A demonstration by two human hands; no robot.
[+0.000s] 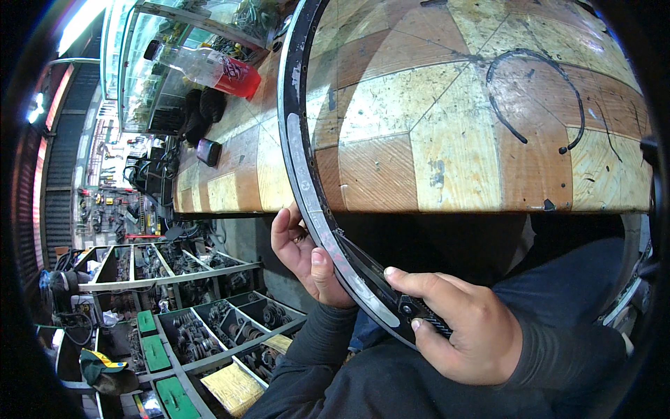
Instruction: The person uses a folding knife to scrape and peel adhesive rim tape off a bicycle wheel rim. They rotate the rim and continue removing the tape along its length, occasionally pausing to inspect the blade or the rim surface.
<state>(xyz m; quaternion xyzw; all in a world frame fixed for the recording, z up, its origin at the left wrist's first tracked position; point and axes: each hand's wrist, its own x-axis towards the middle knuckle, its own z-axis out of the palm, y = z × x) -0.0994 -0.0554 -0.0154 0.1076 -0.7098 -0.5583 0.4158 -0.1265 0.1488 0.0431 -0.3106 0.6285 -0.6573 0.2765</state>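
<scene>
The large metal wheel rim (301,160) stands on its edge between the person and the worktable (447,140), and its visible arc runs from the top of the picture down and to the right, to the person's lap, so its long curve goes from far-left to near-right. The left hand (303,255) is on the outer, left side of the rim, with the fingers curled behind the band and the thumb (322,269) pressed on its silver face, so this hand is closed around the rim. The right hand (460,325) is lower on the same arc, nearer to the body, and it grips a small dark tool with a ribbed handle (422,313); the forefinger is stretched along the rim's inner edge and the other fingers are folded over the handle. The tool lies along the rim, not across it, and I cannot tell if its tip touches the metal. The rim looks like worn steel or alloy, dull silver with scratches and dark outer edges. The table surface is wood in pale and brown patches, rough and stained. At the left there are metal bins (202,328) full of greasy parts, and a plastic bottle (216,68) with red drink lies on a glass cabinet
</scene>
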